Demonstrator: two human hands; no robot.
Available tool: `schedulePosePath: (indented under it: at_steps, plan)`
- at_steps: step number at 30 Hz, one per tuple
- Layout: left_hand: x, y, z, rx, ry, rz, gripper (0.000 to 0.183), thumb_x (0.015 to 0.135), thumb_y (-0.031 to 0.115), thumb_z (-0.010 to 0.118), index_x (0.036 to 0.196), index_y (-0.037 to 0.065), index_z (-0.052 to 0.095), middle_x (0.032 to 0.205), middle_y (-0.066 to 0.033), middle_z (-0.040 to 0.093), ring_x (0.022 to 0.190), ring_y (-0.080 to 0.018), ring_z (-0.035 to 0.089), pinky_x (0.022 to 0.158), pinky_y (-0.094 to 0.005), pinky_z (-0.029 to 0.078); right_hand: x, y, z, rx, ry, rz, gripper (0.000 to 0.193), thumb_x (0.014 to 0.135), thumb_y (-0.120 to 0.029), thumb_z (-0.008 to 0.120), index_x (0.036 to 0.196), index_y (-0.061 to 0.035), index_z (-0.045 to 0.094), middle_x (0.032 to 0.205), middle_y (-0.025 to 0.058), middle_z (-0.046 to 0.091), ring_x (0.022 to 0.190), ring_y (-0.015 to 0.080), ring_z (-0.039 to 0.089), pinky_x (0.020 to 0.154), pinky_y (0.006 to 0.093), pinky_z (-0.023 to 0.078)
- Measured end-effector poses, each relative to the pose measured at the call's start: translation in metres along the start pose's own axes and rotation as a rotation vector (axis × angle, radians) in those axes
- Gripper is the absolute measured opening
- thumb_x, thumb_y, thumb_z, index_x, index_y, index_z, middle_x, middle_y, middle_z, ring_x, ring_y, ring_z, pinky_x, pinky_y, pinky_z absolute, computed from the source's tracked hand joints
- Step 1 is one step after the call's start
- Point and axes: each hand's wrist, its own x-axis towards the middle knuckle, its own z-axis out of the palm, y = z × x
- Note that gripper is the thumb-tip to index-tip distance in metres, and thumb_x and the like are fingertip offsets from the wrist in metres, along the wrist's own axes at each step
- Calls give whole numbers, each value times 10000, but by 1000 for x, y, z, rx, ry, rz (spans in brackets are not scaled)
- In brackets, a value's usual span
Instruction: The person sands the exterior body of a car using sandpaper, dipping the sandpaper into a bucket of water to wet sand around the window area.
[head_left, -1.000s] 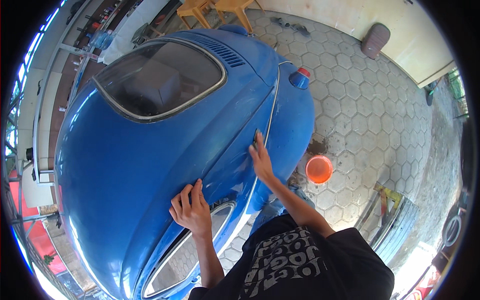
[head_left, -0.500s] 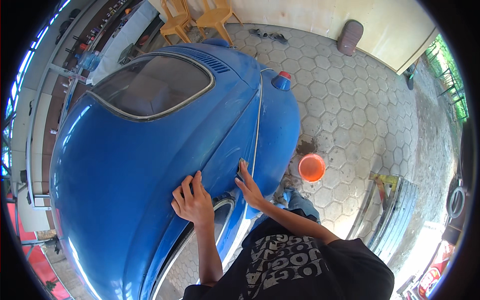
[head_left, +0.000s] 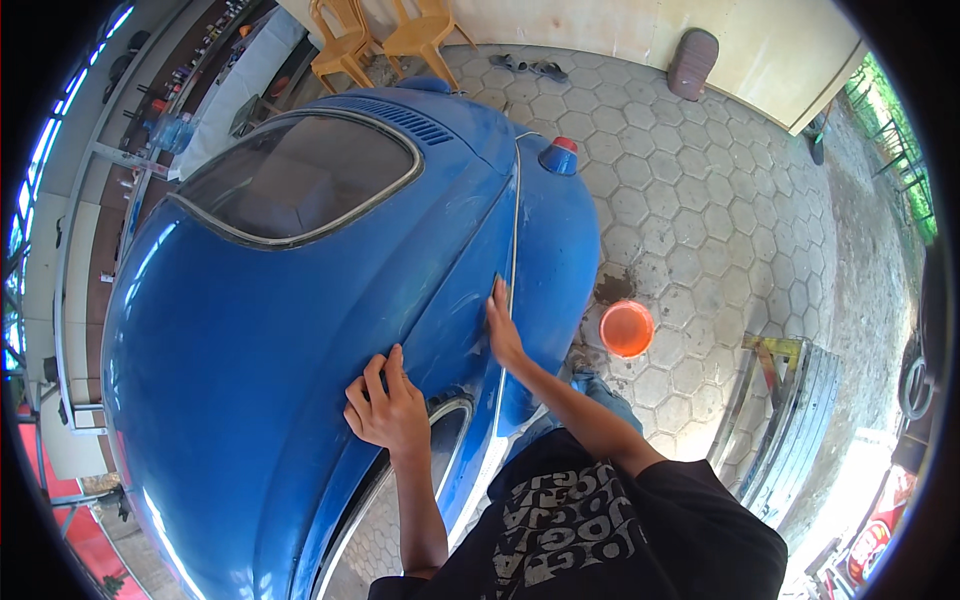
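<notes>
The rounded body of a blue car [head_left: 330,300] fills the left and middle of the view, with pale smears on its rear side panel [head_left: 462,305]. My right hand [head_left: 503,325] lies on that panel beside the light trim strip along the fender [head_left: 560,250]. Under its fingers is a small grey-brown pad, perhaps folded sandpaper, mostly hidden by the hand. Just above the side window [head_left: 450,432], my left hand [head_left: 390,400] rests on the roof edge, fingers bent and apart, holding nothing.
An orange bucket [head_left: 627,329] stands on the hexagonal paving [head_left: 700,240] to the right of the car. Farther right is a worn slatted bench [head_left: 800,420]. Yellow plastic chairs [head_left: 425,40], sandals [head_left: 530,67] and a brown padded seat [head_left: 693,65] are at the back.
My right hand has slid forward along the panel beside the trim, away from me, with the pad under its fingers. My left hand has stayed in place on the roof edge.
</notes>
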Motion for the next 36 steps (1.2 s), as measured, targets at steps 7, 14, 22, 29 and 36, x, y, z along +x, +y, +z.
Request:
schedulePosePath:
  at_steps: [7,14,22,29,36]
  plan:
    - [-6,-6,2,-4,2,0,112,773,180,711,863,239,742,884,92,634,760,-145,535,627,-304,340,-49,-3,21,-65,-54,-43,709,997,-490,214,1494,-37,-11,1569,161,4,1451,280,-8,1166,375,53]
    - [-1,0,3,16,8,0,56,792,245,697,836,250,733,867,103,615,757,-149,530,631,-310,356,7,-13,5,-12,54,8,661,1008,-416,215,1494,-51,-46,1567,146,-85,1444,284,-84,1164,413,33]
    - [1,1,0,16,-7,1,117,773,176,703,857,247,741,872,93,633,754,-152,536,634,-307,348,8,-11,16,-40,126,-51,648,1008,-423,179,1498,-48,-19,1573,134,-63,1449,260,-77,1163,384,7]
    - [-4,-3,0,40,-18,-10,51,788,236,704,824,243,738,859,94,619,756,-152,528,637,-313,351,-27,-10,39,-48,121,-71,664,1002,-474,180,1507,-79,7,1574,133,-53,1449,269,-84,1156,440,1]
    - [0,-2,6,62,10,-5,41,786,235,706,811,236,739,854,88,620,757,-154,528,640,-315,349,-1,-20,29,16,118,-92,709,976,-559,102,1510,-101,17,1576,119,-49,1448,273,-88,1154,456,-14]
